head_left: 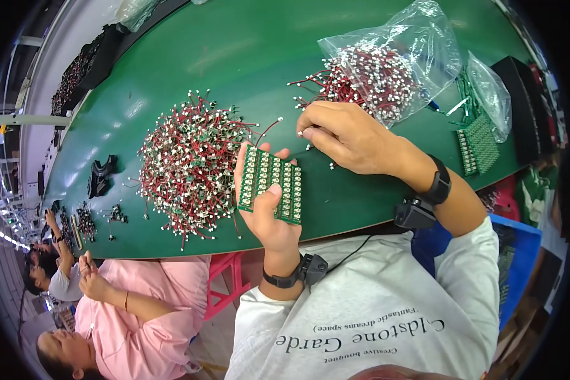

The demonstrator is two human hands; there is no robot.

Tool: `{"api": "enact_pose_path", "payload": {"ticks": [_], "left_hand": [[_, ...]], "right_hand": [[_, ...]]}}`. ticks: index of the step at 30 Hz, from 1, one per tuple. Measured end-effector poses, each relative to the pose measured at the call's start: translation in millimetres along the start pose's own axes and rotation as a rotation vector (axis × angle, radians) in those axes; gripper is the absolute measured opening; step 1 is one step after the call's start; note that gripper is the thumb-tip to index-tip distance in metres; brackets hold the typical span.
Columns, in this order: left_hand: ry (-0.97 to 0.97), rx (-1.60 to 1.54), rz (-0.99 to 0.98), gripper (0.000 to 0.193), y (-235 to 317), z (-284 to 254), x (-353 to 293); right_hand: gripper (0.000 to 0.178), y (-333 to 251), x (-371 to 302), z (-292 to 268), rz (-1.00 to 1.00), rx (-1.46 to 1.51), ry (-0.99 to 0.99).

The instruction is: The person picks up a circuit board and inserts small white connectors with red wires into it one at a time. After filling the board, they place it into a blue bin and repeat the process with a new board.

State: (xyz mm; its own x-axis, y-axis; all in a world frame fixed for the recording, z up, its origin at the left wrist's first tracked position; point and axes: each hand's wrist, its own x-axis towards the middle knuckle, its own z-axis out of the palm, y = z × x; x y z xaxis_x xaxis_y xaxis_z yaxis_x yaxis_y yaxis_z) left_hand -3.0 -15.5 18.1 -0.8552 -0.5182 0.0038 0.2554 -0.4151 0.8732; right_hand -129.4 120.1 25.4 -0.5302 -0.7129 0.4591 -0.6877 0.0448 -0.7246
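My left hand grips a green circuit board panel with rows of small white parts, its thumb lying across the face. Beyond the panel's top edge, a red wire ends in a white connector. To the right, my right hand is closed in a pinch, with a small white connector at its fingertips; any wire behind it is hidden. A large heap of red wires with white connectors and small green boards lies left of the panel. Another heap of wired connectors lies beyond my right hand, partly under clear plastic.
The green table carries a clear plastic bag, more green panels and a black box at right. Black parts lie at left. A co-worker in pink sits to the left, beside a pink stool.
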Motion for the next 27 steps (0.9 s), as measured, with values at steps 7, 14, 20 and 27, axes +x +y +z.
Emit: {"api": "enact_pose_path", "payload": {"ticks": [7,14,20,27], "left_hand": [[-0.010,-0.059,-0.015,0.079,-4.3,9.5,-5.3],[-0.066,0.107,0.025,0.077,-11.4,14.3,-11.4],[-0.111,0.183,0.065,0.078,-15.8,16.3,-11.3],[-0.116,0.272,0.114,0.075,-17.0,17.3,-10.9]], "right_hand": [[0.011,-17.3,-3.1,9.8,-0.165,-0.225,0.199],[0.008,-17.9,-5.4,16.4,-0.021,-0.078,0.220],[0.007,-16.3,-6.6,15.7,-0.041,-0.045,0.207],[0.006,-18.0,-7.7,14.5,-0.050,-0.070,0.200]]}}
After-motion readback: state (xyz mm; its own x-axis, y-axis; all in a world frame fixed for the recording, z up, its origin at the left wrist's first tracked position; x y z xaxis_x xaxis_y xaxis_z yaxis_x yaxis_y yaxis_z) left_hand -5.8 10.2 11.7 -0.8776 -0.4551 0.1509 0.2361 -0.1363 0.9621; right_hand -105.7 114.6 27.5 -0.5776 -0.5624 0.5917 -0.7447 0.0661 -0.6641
